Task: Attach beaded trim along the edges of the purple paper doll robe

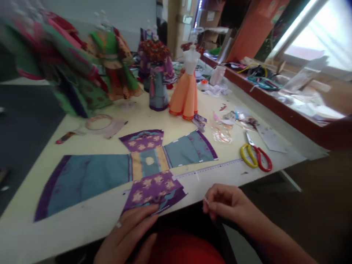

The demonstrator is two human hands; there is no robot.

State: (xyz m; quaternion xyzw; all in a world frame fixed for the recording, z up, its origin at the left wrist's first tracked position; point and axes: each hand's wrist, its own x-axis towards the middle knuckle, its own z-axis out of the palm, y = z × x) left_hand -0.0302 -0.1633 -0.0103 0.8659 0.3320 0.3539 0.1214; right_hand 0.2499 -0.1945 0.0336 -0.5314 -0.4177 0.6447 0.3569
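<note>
A cross-shaped doll garment piece (101, 168) lies flat on the table, with long teal panels edged in purple and two shorter purple floral panels. A round pale spot shows at its middle. My left hand (129, 231) rests with its fingers stretched over the near purple floral panel (154, 185), at the table's front edge. To the right, my right hand (225, 201) is raised just off that edge, thumb and fingertips pinched together. A tiny whitish beaded bit shows at its fingertips, too small to name. Small white tabs sit along the right teal panel's edges.
Scissors (255, 156) with yellow and red handles lie at right, beside a clear ruler (209, 167). Dressed doll forms, one with an orange skirt (184, 97), stand at the back. A tape ring (98, 123) lies left; plastic bags (222, 132) lie right.
</note>
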